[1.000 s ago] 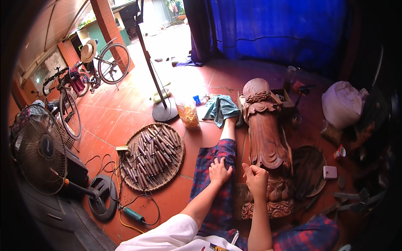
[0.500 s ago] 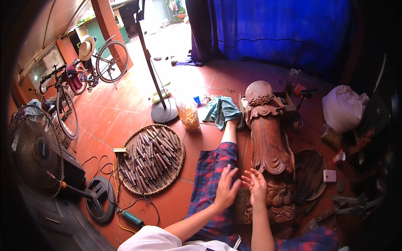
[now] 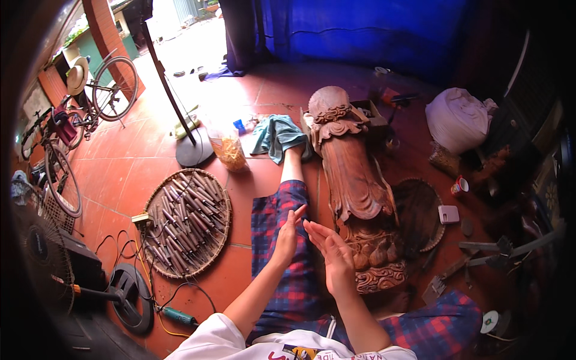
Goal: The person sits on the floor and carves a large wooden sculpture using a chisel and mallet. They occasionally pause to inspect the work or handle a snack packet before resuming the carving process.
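My left hand (image 3: 289, 236) is raised over my plaid-covered leg, its fingers stretched out and nothing in it. Close beside it, my right hand (image 3: 336, 258) is also open and empty, fingers extended, the two palms partly facing each other with a small gap. Just right of the hands lies a large carved wooden figure (image 3: 355, 174) of reddish wood, with a rounded head at the far end and a petal-carved base (image 3: 375, 252) nearer me. Neither hand touches it. On the left, a round woven tray (image 3: 227, 225) holds many brown-handled carving tools (image 3: 186, 216).
A green corded power tool (image 3: 180, 315) and cables lie front left, near a standing fan's base (image 3: 133, 300). Beyond are a lamp stand (image 3: 195, 155), a bag of shavings (image 3: 231, 153) and a teal cloth (image 3: 279, 137). At right sit a white sack (image 3: 459, 120) and metal bars (image 3: 480, 255).
The view has turned rightward, so the scene sits further left. My hands have gone from loosely bent fingers to straighter ones, staying empty. The carved figure still lies in place.
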Demonstrator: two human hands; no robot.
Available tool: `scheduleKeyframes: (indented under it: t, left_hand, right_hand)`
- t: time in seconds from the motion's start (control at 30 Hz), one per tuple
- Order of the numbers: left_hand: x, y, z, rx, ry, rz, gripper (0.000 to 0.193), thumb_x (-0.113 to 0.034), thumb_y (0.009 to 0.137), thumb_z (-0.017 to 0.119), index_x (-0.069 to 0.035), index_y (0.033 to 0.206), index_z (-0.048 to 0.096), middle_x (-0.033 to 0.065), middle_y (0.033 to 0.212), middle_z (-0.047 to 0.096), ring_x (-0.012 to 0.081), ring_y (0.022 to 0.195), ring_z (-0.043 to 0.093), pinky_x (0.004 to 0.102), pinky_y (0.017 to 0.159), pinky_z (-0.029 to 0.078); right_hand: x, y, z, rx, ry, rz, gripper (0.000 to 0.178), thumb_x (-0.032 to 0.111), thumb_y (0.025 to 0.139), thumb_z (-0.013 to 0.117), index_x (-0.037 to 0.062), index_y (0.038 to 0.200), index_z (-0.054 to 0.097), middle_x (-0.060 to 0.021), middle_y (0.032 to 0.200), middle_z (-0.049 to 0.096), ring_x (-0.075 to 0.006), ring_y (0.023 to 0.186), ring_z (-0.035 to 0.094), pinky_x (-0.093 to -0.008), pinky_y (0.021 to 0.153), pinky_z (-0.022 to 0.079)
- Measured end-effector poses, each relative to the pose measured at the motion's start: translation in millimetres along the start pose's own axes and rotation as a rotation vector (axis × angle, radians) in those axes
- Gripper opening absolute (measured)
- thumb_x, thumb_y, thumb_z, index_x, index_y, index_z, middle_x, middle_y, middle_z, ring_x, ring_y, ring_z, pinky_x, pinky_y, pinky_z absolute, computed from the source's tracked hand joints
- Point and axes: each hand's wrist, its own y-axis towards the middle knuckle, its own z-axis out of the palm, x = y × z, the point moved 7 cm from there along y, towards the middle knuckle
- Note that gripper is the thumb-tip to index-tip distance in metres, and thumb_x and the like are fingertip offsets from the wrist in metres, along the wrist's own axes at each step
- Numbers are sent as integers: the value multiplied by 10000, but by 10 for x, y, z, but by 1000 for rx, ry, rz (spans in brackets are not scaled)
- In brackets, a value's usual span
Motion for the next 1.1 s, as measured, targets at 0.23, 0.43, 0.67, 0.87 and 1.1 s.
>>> scheduleKeyframes:
  t: [0.23, 0.43, 0.67, 0.87, 1.1]
  left_hand:
    - [-562, -597, 385, 129, -614, -212, 876, -720, 955, 229, -55, 1522, 296, 176, 1483, 440, 325, 1365, 415, 470, 1133, 302]
    - [-1525, -998, 552, 408, 512, 901, 680, -578, 967, 390, -79, 1413, 511, 195, 1497, 432, 390, 1447, 298, 528, 1179, 139]
    - [-320, -53, 120, 135, 899, 505, 384, -299, 1006, 405, -86, 1204, 656, 134, 1324, 599, 335, 1342, 449, 536, 1137, 222]
    - [731, 404, -347, -110, 1179, 84, 646, -366, 908, 631, -151, 1473, 402, 212, 1561, 288, 480, 1404, 287, 614, 1076, 319]
    - [832, 615, -193, -157, 1259, 169, 665, -360, 802, 714, -129, 1391, 507, 241, 1473, 403, 492, 1215, 475, 520, 942, 476]
  right_hand:
    - [-210, -139, 67, 168, -1081, -664, 496, 317, 1012, 452, 70, 1442, 474, -179, 1488, 444, -392, 1405, 366, -497, 1170, 231]
    - [-861, -91, -207, -66, 387, 134, 718, 561, 1018, 347, 61, 1527, 265, -165, 1428, 499, -232, 1258, 545, -412, 1076, 396]
    - [-543, -221, -384, -64, 366, 443, 563, 451, 1026, 427, 1, 1353, 510, -162, 1394, 538, -265, 1296, 509, -443, 1085, 390]
    - [663, 137, -1409, -399, -261, -64, 352, 233, 999, 563, -36, 1221, 608, -205, 1161, 674, -256, 1135, 631, -346, 934, 505]
    - [486, -93, -2091, -609, -1430, 47, 603, 293, 920, 674, 16, 1408, 452, -249, 1388, 505, -394, 1303, 472, -448, 1094, 362]
